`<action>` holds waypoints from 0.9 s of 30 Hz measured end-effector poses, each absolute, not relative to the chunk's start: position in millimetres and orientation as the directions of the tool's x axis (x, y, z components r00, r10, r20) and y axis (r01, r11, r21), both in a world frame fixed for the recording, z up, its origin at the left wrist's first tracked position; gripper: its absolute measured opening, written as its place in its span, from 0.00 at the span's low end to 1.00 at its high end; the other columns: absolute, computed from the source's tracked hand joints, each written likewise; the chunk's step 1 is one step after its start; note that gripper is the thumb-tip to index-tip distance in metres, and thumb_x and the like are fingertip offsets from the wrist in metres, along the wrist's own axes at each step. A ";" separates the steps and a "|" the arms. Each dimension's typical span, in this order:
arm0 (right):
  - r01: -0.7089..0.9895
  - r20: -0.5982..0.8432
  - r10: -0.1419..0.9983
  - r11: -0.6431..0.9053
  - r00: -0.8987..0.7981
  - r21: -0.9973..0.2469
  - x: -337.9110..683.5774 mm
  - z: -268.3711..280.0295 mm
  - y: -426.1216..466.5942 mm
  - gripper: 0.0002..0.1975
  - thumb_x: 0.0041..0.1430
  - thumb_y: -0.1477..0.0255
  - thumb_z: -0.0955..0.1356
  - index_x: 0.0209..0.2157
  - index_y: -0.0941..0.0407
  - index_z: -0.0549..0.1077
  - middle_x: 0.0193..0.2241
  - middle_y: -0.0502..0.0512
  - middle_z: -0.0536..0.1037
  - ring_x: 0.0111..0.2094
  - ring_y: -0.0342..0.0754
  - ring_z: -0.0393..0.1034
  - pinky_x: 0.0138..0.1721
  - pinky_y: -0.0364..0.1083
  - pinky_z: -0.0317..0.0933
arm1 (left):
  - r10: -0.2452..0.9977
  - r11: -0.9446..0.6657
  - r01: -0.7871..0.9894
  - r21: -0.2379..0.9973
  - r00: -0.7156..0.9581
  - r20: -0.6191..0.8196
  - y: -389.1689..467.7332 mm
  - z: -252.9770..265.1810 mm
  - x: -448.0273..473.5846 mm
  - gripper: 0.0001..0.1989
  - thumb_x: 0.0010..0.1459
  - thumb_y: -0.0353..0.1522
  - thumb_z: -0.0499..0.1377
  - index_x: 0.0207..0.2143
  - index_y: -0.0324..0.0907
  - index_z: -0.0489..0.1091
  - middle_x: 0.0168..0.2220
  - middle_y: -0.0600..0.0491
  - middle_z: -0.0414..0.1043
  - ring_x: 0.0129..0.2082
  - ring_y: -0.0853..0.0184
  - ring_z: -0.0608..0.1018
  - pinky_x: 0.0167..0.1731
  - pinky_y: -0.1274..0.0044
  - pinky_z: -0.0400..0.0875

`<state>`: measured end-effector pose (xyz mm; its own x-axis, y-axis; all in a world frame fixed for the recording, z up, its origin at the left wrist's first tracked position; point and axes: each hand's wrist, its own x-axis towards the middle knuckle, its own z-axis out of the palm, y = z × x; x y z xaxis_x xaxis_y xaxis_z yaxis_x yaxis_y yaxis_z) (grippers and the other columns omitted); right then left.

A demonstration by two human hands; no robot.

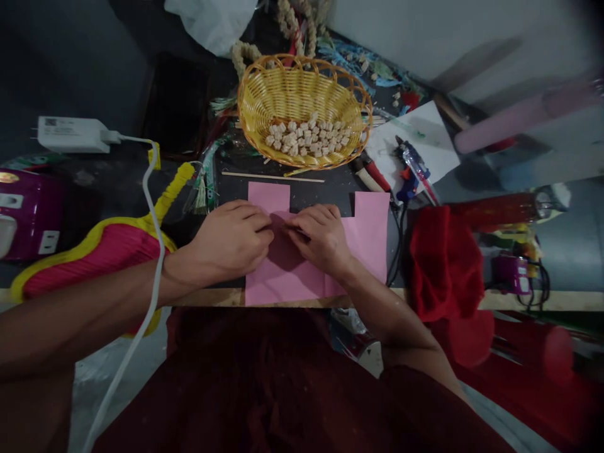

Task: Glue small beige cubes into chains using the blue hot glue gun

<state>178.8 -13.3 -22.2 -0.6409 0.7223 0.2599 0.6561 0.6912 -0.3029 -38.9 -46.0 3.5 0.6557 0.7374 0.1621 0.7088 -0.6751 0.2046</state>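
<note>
A pink sheet of paper (302, 283) with a square notch in its far edge lies flat at the table's front edge. Over its left part is my left hand (233, 239), its fingers curled and closed. My right hand (324, 238) faces it across a small gap, with thumb and fingers drawn together in a pinch. Whatever the fingertips hold is too small or too hidden to make out. Just beyond the paper lies a thin wooden stick (274, 177). Behind that, a yellow wicker basket (302, 94) contains many small beige cube-like pieces.
A glue gun (411, 170) and red-handled pliers (375, 175) lie right of the basket, near white paper (431, 135). Red cloth (446, 264) hangs over the edge at right. At left are a yellow-and-pink wrapped shape (99, 255) and a white charger (73, 134), its cable crossing my left forearm.
</note>
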 end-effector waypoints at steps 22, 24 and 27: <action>0.643 0.204 0.731 0.674 -0.651 -0.365 184.4 -13.6 -12.4 0.09 0.60 0.67 0.69 0.41 0.54 0.74 0.39 0.55 0.79 0.41 0.51 0.71 0.43 0.51 0.57 | 0.735 -0.677 0.709 0.201 0.668 0.118 -46.1 6.5 -38.8 0.10 0.61 0.31 0.53 0.34 0.41 0.75 0.40 0.48 0.77 0.42 0.60 0.76 0.45 0.67 0.68; 0.624 0.199 0.710 0.695 -0.676 -0.358 184.8 -12.9 -12.1 0.09 0.61 0.69 0.67 0.44 0.53 0.74 0.40 0.54 0.79 0.42 0.50 0.71 0.44 0.52 0.57 | 0.727 -0.684 0.704 0.189 0.678 0.106 -46.2 6.8 -39.0 0.10 0.61 0.31 0.53 0.35 0.41 0.75 0.41 0.48 0.77 0.42 0.60 0.76 0.45 0.66 0.68; 0.602 0.220 0.688 0.717 -0.691 -0.351 184.7 -13.5 -11.5 0.08 0.63 0.71 0.65 0.42 0.51 0.75 0.39 0.53 0.79 0.40 0.49 0.71 0.44 0.51 0.57 | 0.721 -0.691 0.699 0.183 0.684 0.109 -46.3 7.8 -39.2 0.10 0.61 0.30 0.53 0.34 0.41 0.75 0.40 0.48 0.77 0.41 0.60 0.77 0.45 0.65 0.69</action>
